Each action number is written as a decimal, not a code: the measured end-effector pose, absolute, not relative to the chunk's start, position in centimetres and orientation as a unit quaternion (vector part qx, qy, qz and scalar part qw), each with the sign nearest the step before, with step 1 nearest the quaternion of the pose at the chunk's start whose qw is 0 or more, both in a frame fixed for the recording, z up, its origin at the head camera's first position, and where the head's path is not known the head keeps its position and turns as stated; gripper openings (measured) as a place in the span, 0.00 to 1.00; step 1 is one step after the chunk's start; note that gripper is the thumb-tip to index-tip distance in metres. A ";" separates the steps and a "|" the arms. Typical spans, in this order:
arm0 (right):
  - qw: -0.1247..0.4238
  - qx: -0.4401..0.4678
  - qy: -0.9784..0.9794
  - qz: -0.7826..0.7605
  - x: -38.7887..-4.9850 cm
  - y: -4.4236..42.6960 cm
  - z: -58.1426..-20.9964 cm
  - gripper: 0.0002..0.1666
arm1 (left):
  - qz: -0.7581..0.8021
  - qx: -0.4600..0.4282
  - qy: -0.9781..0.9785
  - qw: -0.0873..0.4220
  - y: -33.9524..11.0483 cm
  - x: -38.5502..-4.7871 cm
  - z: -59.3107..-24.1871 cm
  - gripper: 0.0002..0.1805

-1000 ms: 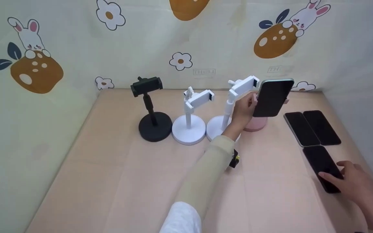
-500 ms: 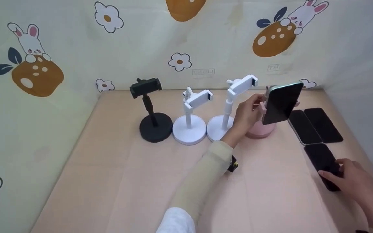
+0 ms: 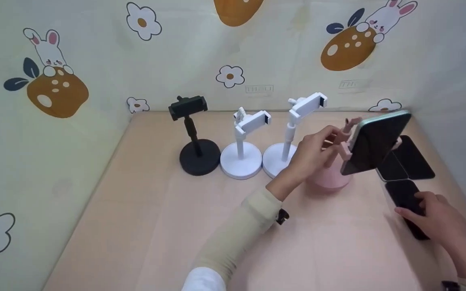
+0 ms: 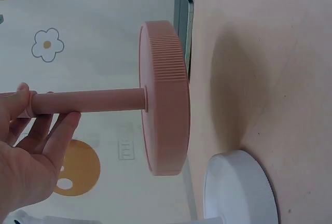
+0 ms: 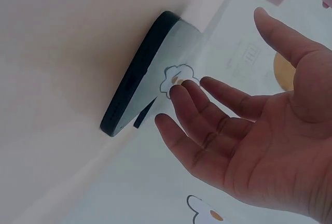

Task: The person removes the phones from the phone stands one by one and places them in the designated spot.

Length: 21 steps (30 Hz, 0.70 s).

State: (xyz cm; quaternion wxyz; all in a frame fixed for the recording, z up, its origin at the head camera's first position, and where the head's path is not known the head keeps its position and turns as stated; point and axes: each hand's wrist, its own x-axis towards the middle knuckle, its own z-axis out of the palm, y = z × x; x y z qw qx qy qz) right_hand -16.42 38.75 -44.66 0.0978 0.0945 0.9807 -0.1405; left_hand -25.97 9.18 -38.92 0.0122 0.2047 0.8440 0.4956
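My left hand (image 3: 312, 151) grips the post of a pink phone stand (image 3: 332, 180). A phone with a pale green edge (image 3: 378, 141) sits tilted in that stand's clamp. In the left wrist view, the round pink base (image 4: 166, 99) is off the table, its shadow beneath. My right hand (image 3: 445, 222) hovers over the black phone (image 3: 403, 193) lying at the right. Seen from the right wrist, the fingers are spread and loosely bent, apart from that phone (image 5: 136, 73), and hold nothing.
To the left stand a black phone stand (image 3: 199, 157), a short white one (image 3: 241, 161) and a taller white one (image 3: 278, 158). Two more dark phones lie at the right, one (image 3: 415, 159) beside another (image 3: 392, 167) partly hidden by the raised phone. Patterned cloth walls surround the table.
The left hand has carried the pink stand, with its phone, to the right and towards me, off the table. The right hand has stayed near the front phone with little movement.
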 end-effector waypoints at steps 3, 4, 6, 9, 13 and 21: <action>0.096 0.090 0.982 -0.135 -16.7 38.5 -44.5 0.49 | 0.473 0.221 0.853 0.022 8.3 -24.8 -38.4 0.14; 0.095 0.088 0.983 -0.133 -16.8 38.4 -44.5 0.49 | 0.468 0.225 0.854 0.026 8.0 -24.5 -38.3 0.15; 0.094 0.081 0.983 -0.132 -16.9 38.2 -44.4 0.49 | 0.464 0.229 0.855 0.033 7.4 -23.8 -38.0 0.16; 0.090 0.063 0.985 -0.131 -17.1 38.0 -44.3 0.49 | 0.457 0.238 0.856 0.038 6.2 -22.7 -37.9 0.16; 0.086 0.041 0.986 -0.134 -17.3 37.6 -44.3 0.51 | 0.453 0.248 0.855 0.039 4.6 -21.5 -37.9 0.15; 0.084 0.012 0.986 -0.145 -17.5 36.4 -43.8 0.53 | 0.464 0.221 0.857 0.041 1.5 -19.7 -38.4 0.16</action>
